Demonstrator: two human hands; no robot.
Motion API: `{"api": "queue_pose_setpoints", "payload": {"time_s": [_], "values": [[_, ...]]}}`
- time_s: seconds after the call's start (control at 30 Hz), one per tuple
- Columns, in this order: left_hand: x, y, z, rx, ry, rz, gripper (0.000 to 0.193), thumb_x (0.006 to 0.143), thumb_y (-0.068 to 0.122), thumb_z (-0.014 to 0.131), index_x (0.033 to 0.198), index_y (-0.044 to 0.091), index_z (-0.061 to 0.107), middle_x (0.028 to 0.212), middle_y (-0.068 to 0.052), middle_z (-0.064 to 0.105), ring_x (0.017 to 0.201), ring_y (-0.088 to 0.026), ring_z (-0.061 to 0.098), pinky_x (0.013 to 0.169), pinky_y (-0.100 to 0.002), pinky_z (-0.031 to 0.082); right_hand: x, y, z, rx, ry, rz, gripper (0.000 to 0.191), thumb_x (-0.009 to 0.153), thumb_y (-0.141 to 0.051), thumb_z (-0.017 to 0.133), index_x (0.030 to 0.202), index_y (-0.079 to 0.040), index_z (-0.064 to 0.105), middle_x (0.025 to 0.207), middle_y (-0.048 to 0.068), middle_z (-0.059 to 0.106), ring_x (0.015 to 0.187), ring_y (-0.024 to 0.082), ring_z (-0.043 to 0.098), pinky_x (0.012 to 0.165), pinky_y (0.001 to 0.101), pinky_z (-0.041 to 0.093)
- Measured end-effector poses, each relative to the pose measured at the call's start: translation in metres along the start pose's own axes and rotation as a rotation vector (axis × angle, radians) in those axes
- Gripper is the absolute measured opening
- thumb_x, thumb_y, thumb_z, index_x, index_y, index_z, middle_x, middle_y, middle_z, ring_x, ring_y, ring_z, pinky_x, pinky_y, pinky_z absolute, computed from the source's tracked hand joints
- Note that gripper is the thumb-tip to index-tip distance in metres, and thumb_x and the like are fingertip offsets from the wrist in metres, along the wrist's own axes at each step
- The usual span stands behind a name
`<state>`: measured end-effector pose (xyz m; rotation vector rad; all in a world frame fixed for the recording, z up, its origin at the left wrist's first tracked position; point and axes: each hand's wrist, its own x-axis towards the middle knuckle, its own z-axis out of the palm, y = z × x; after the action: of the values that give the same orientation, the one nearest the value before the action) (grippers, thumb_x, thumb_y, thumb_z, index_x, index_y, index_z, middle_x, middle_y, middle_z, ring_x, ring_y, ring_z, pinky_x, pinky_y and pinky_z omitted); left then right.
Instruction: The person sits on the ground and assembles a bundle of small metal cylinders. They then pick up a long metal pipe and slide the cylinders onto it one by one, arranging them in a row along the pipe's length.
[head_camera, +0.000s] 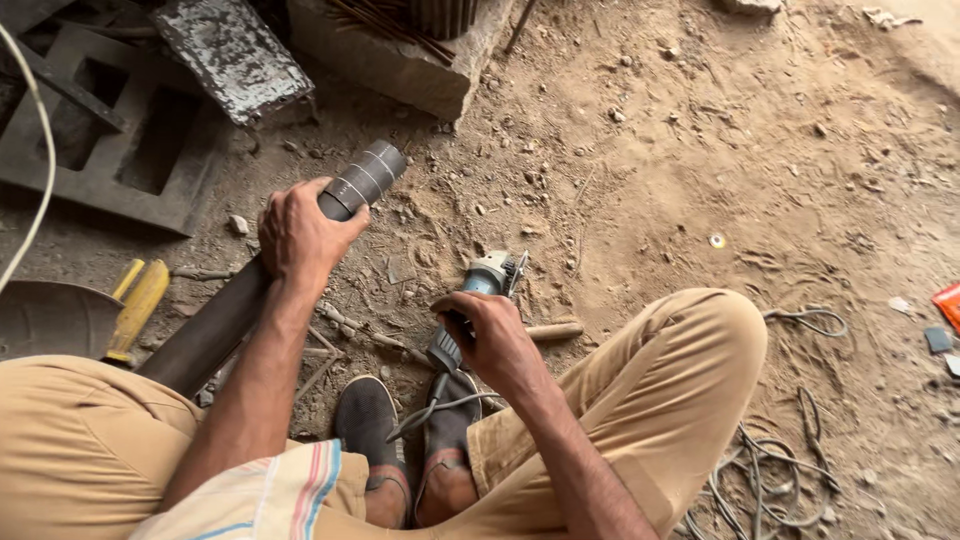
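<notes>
Gripping the dark pipe (250, 290) near its banded end, your left hand (300, 235) is closed around it; the pipe slants from your left thigh up over the dirt floor (700, 180). Your right hand (495, 340) is closed on the grinder (470, 305), which sits low between your knees, above your shoes (405, 430). A yellow-handled tool (135, 310) lies left of the pipe.

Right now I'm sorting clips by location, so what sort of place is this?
Most likely a rough outdoor metal workshop. The person sits on bare dirt ground; the left hand grips a dark metal pipe, the right hand holds an angle grinder, and scrap metal frames lie nearby.
</notes>
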<state>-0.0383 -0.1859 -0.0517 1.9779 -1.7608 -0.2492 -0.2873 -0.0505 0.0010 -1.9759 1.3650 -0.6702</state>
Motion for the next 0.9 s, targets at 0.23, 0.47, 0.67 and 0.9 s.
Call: {"api": "queue_pose_setpoints", "payload": {"time_s": [0.23, 0.47, 0.67, 0.9], "values": [[-0.008, -0.006, -0.005, -0.134, 0.133, 0.068, 0.052, 0.068, 0.042, 0.095, 0.107, 0.01, 0.08, 0.095, -0.015, 0.076, 0.09, -0.034, 0.067, 0.076, -0.051, 0.054, -0.004, 0.001, 0.0, 0.055, 0.024, 0.026, 0.022, 0.088, 0.001, 0.072, 0.109, -0.007, 0.077, 0.104, 0.013, 0.078, 0.092, 0.024, 0.077, 0.076, 0.0357, 0.067], [0.002, -0.022, 0.018, -0.127, 0.003, -0.118, 0.062, 0.063, 0.042, 0.095, 0.112, 0.014, 0.069, 0.104, -0.006, 0.071, 0.098, -0.023, 0.058, 0.09, -0.046, 0.045, 0.016, 0.01, 0.0, 0.26, 0.123, 0.15, 0.019, 0.094, -0.009, 0.075, 0.113, -0.01, 0.077, 0.106, 0.013, 0.08, 0.087, 0.019, 0.08, 0.081, 0.0333, 0.069], [0.007, -0.034, 0.036, -0.142, 0.09, -0.089, 0.075, 0.058, 0.045, 0.098, 0.115, 0.012, 0.063, 0.107, -0.007, 0.069, 0.101, -0.024, 0.057, 0.094, -0.051, 0.041, 0.104, -0.001, -0.004, 0.268, 0.133, 0.044, 0.018, 0.098, -0.019, 0.077, 0.112, -0.009, 0.078, 0.102, 0.012, 0.08, 0.081, 0.017, 0.08, 0.075, 0.0314, 0.068], [0.02, -0.044, 0.055, -0.296, 0.149, -0.152, 0.062, 0.067, 0.044, 0.093, 0.11, 0.014, 0.06, 0.096, -0.002, 0.072, 0.095, -0.02, 0.065, 0.108, -0.056, 0.038, 0.203, -0.004, 0.033, -0.155, -0.051, -0.399, 0.006, 0.104, -0.011, 0.075, 0.107, -0.007, 0.079, 0.1, 0.012, 0.08, 0.078, 0.018, 0.078, 0.072, 0.0307, 0.066]]}}
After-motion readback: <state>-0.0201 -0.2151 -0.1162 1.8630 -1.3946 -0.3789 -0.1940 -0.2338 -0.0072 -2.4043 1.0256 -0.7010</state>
